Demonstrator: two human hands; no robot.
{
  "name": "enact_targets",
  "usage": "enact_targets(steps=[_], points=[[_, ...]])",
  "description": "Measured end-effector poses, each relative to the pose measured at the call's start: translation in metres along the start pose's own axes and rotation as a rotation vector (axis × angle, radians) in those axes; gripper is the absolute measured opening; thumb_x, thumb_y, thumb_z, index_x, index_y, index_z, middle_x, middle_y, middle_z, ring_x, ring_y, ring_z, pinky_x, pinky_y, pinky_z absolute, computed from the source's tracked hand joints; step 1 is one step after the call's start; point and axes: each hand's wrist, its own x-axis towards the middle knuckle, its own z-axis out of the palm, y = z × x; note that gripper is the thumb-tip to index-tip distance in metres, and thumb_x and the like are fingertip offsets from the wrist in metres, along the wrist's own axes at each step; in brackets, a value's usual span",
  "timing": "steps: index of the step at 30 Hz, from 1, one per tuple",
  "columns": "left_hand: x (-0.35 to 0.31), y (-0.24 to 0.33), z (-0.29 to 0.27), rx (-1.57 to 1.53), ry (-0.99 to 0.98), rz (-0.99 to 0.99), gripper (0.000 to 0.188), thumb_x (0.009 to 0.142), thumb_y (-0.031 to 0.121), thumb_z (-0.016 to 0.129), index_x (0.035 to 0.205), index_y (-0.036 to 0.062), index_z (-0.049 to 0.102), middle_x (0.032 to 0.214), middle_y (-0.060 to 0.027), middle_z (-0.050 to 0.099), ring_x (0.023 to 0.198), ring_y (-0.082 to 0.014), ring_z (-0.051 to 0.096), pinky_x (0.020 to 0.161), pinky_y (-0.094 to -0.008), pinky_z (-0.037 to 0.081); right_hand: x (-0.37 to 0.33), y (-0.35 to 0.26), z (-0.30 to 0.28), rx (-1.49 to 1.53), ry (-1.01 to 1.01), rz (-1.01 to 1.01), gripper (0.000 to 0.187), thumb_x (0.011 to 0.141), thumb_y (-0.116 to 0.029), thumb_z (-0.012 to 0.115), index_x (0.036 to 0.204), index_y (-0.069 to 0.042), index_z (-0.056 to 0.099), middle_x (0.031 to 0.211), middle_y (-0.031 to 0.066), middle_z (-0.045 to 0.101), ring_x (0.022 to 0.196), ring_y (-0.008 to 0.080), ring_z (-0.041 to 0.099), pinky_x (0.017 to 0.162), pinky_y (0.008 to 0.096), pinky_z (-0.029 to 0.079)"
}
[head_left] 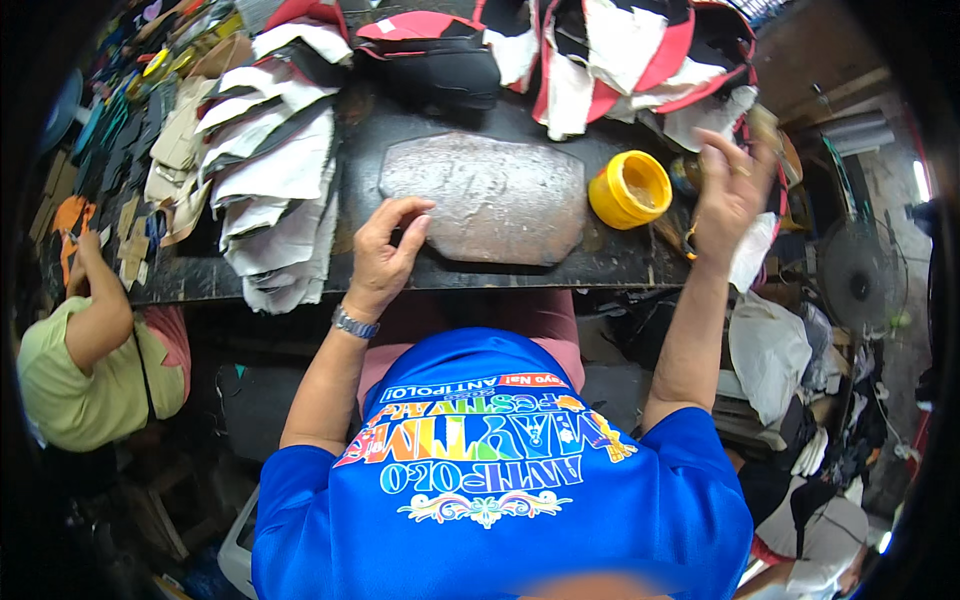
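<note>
My left hand (388, 245) hovers at the left front edge of a worn, eight-sided grey slab (485, 200) on the black table. Its thumb and forefinger stand apart with nothing between them. My right hand (728, 195) is raised on the right, beyond the yellow tub, beside the heap of red-and-black pieces. Its fingers are spread and partly smeared by motion; I see nothing held in it. The yellow tub (608, 200) stands open at the slab's right, with an amber-brown substance inside.
A tall stack of white-lined pieces (275, 190) overhangs the table's front left edge. Red, black and white sewn pieces (620, 60) pile along the back. Beige pieces (180, 140) lie farther left. A person in a yellow-green shirt (85, 350) works at the left. A fan (862, 275) stands right.
</note>
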Motion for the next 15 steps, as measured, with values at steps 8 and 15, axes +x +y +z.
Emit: enact_targets(steps=[8,15], points=[[0.004,0.000,-0.002,-0.006,0.035,0.019,0.013,0.096,0.008,0.070,0.108,0.0021,0.073,0.094,-0.0076,0.070,0.080,-0.0149,0.065,0.074,-0.0276,0.052,0.082,-0.044,0.215,0.166,-0.562,-0.113,0.067,0.099,-0.002,0.053,0.160,-0.023,0.033,0.107,0.0199,0.074,0.104,0.0341,0.072,0.093,0.0416,0.053],[0.003,0.004,0.000,0.010,0.028,0.005,0.012,0.094,0.007,0.072,0.106,0.0027,0.073,0.095,-0.0088,0.072,0.084,-0.0166,0.068,0.076,-0.0286,0.054,0.123,-0.010,0.345,0.092,-0.860,-0.137,0.082,0.080,0.003,0.058,0.158,-0.015,0.039,0.107,0.0233,0.074,0.095,0.0335,0.072,0.087,0.0417,0.056]])
